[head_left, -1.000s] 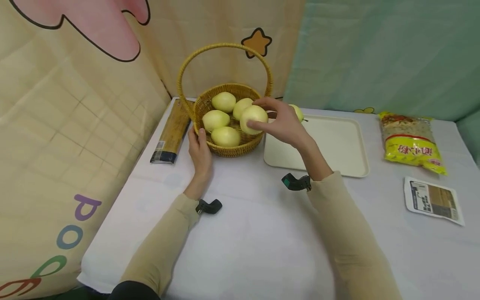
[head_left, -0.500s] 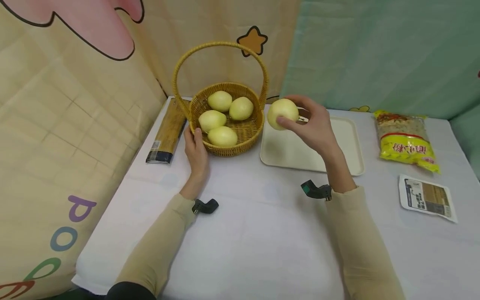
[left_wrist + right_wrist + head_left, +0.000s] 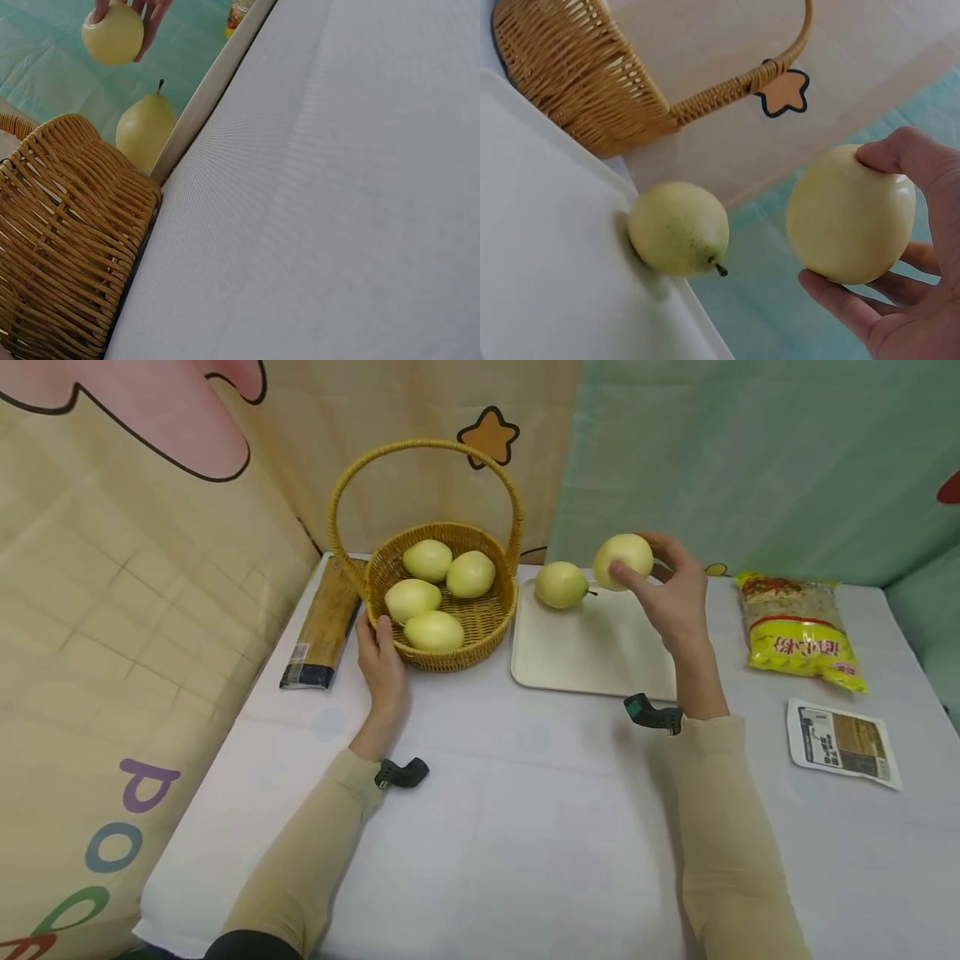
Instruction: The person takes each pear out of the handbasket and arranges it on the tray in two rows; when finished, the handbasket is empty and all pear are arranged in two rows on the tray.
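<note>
Pear (image 3: 618, 562) aloft near the tray (image 3: 592, 656), gripped by right hand (image 3: 678, 606), thumb opposing fingers. Second pear (image 3: 561, 585) on tray. Left hand (image 3: 384, 675), fingers extended, rests against wicker basket (image 3: 452, 662) holding four pears (image 3: 434, 632).

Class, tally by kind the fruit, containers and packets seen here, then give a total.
Round, golden woven basket: 1
Rectangular, cream tray: 1
Rounded, pale yellow-green pears: 6 (4 in the basket, 1 on the tray, 1 in the right hand)
Packets: 3 (long brown, bulky yellow-and-clear, flat white-and-brown)
Total: 11
</note>
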{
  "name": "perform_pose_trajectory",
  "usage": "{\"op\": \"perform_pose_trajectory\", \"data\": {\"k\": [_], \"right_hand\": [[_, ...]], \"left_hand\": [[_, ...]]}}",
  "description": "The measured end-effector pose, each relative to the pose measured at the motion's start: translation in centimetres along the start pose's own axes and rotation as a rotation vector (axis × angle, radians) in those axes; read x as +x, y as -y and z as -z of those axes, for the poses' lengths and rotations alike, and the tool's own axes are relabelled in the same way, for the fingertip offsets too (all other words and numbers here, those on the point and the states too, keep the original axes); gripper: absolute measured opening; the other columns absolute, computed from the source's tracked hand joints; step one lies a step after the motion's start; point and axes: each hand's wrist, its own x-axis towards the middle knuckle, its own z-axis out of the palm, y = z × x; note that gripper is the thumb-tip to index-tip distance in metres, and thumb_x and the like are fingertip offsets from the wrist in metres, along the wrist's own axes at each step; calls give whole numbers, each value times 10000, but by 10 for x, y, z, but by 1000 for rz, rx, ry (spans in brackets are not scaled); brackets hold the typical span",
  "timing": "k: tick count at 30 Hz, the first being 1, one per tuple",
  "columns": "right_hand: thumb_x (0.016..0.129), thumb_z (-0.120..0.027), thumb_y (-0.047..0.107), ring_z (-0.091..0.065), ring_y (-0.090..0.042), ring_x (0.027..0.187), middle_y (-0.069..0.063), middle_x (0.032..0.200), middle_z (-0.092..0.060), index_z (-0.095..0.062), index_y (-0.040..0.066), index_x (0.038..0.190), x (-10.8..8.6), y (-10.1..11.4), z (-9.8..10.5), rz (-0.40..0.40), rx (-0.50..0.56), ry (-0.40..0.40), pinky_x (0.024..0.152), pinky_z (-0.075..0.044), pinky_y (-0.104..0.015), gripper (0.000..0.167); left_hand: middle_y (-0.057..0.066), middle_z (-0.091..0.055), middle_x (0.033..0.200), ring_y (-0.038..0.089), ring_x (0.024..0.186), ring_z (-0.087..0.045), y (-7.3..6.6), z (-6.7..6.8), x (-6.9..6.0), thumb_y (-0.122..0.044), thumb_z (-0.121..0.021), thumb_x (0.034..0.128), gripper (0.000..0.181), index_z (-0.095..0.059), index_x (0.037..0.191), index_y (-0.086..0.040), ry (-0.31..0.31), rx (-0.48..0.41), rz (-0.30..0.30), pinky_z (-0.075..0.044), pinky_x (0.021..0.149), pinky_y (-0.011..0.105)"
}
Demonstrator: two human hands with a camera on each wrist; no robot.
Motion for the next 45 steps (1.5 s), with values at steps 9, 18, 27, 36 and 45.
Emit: {"op": "perform_pose_trajectory", "data": {"k": [9, 18, 27, 36, 45], "right_hand": [[919, -779, 307, -631, -309, 1251, -30, 1434, -575, -607, 179, 1459, 6, -37, -2, -88, -106, 1, 894, -505, -282, 581], [920, -743, 179, -459, -412, 1413, -210, 1553, -465, -496, 98, 1559, 6, -67, -9, -5, -296, 118, 1143, -401, -572, 690], [979, -680, 68, -387, -339, 1513, -132, 1647, -394, -450, 181, 1603, 7, -68, -10, 31, -225, 271, 1125, -435, -584, 674], [910, -638, 16, -340, -323, 1544, -141, 1638, -416, -480, 147, 1583, 8, -61, -9, 13, -247, 247, 1179, -376, -639, 703], [891, -627, 13, -332, -318, 1553, -111, 1654, -399, -431, 135, 1609, 9, -54, -11, -19, -208, 268, 1219, -367, -557, 755]], "left_hand": [[5, -521, 1582, 122, 1455, -469, 1, 0, 0, -430, -424, 1128, 541, -416, 1605, -176, -10, -18, 5, -362, 1204, 340], [22, -518, 1581, 131, 1458, -461, 1, 0, 1, -409, -416, 1130, 529, -422, 1597, -158, 2, -26, 0, -352, 1209, 335], [59, -515, 1583, 170, 1463, -463, 0, -1, 0, -376, -415, 1139, 511, -421, 1596, -145, 0, -29, -10, -346, 1217, 382], [148, -447, 1634, 252, 1519, -408, -4, 0, 0, -282, -405, 1147, 521, -359, 1624, -78, 9, -53, 15, -304, 1256, 421], [-9, -490, 1608, 86, 1467, -444, 0, -1, 1, -429, -418, 1131, 554, -386, 1622, -175, 8, -31, 1, -351, 1209, 300]]}}
